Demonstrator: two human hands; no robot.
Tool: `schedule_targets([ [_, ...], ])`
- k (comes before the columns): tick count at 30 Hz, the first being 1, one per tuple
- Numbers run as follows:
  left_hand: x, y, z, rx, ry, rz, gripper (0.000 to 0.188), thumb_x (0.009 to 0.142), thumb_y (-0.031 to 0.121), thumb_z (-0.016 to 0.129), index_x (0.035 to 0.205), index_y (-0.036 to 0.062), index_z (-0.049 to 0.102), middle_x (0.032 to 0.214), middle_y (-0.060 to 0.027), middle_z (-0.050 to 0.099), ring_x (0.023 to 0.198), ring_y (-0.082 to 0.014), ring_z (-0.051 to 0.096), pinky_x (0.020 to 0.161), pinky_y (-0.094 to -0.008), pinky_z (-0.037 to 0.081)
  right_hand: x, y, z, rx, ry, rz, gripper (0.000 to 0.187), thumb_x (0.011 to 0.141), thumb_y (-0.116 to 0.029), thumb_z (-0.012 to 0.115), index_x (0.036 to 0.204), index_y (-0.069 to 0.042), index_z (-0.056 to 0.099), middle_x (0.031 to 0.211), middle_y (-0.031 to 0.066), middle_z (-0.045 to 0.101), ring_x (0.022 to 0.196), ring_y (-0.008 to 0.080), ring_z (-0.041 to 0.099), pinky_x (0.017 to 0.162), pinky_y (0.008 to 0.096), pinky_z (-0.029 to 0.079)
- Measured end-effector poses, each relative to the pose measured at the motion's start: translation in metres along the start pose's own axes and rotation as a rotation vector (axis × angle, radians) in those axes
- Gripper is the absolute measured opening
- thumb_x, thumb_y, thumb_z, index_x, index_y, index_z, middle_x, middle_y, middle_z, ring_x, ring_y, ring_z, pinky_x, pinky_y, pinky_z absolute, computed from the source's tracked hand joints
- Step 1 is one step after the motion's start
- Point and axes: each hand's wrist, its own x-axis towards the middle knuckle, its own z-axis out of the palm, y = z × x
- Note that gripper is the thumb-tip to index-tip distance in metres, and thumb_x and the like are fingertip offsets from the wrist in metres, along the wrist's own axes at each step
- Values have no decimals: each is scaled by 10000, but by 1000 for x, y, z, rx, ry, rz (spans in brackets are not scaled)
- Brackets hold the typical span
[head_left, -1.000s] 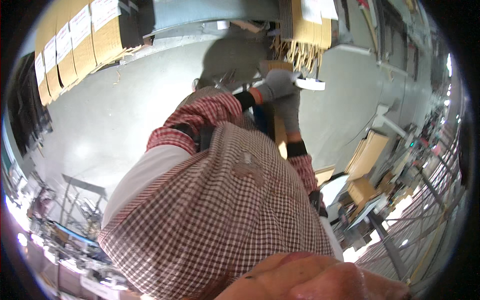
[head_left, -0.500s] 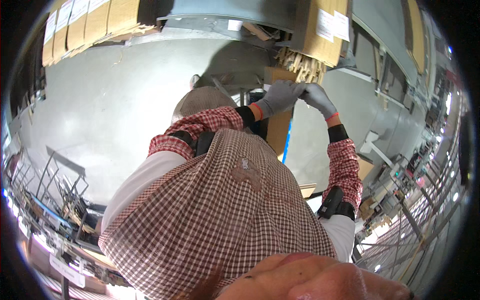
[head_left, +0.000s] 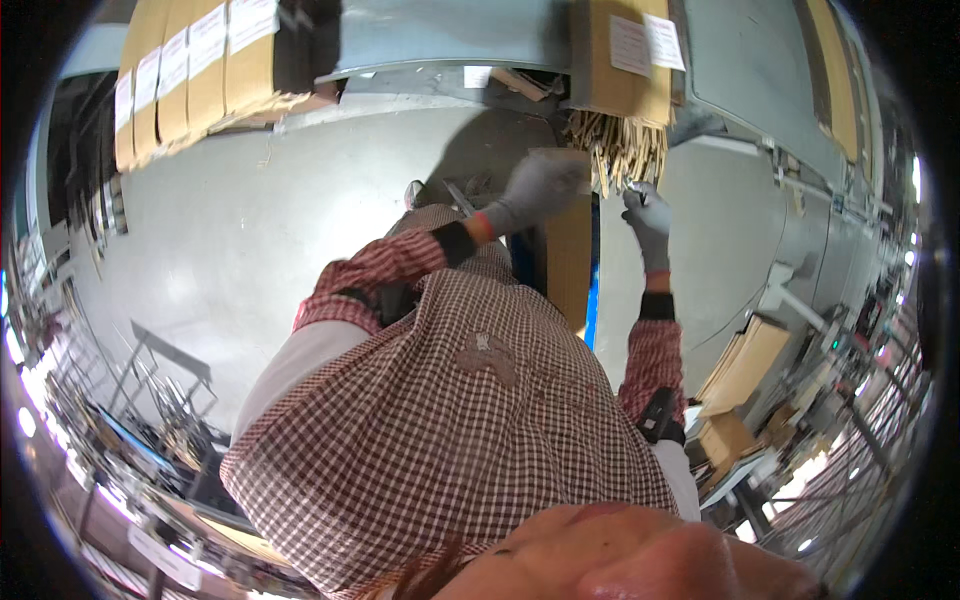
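Note:
My left hand, in a grey glove, hangs beside the upper end of a tall cardboard piece. It is smeared by motion, so its fingers cannot be made out. My right hand, gloved alike, is closed with its fingertips together at the lower ends of a bunch of thin tan strips. Whatever lies between those fingertips is too small to name. The strips stick out toward me from under a brown cardboard stack with two white labels on it.
More labelled cardboard stacks stand at the far left on a grey bench. A blue strip edges the tall cardboard piece. Leaning cardboard sheets and a white bracket are at the right, metal racks at the left.
My hands, together at the strips before, have come apart. The left has moved left; the right has shifted slightly right and down. My view has turned a little.

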Motion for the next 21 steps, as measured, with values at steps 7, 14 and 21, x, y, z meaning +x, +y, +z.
schedule_targets([
  [7, 23, -36, -20, 185, 117, 47, 635, 638, 305, 743, 1184, 60, 530, 1186, -170, 545, 1110, -328, 506, 980, -415, 372, -144, -82, 61, -351, 228, -32, 703, 717, -328, 734, 1259, -15, 413, 1170, 234, 510, 1137, 411, 466, 933, 430, 419],
  [14, 2, 4, 31, 749, -930, 1204, 671, 608, 258, 733, 1217, 114, 489, 1062, -116, 552, 1042, -269, 531, 891, -390, 417, -242, -86, 77, 421, 442, 307, 162, 796, -47, 611, 952, -9, 589, 746, 48, 615, 666, 108, 595, 584, 286, 477],
  [21, -71, 56, -22, 656, -773, 1357, 471, 725, 198, 611, 1178, 87, 543, 823, -67, 519, 768, -210, 518, 647, -355, 398, -424, -38, 279, 1596, 977, 632, 443, 864, -347, 587, 1143, -6, 547, 1095, 108, 595, 966, 203, 570, 829, 294, 459],
])
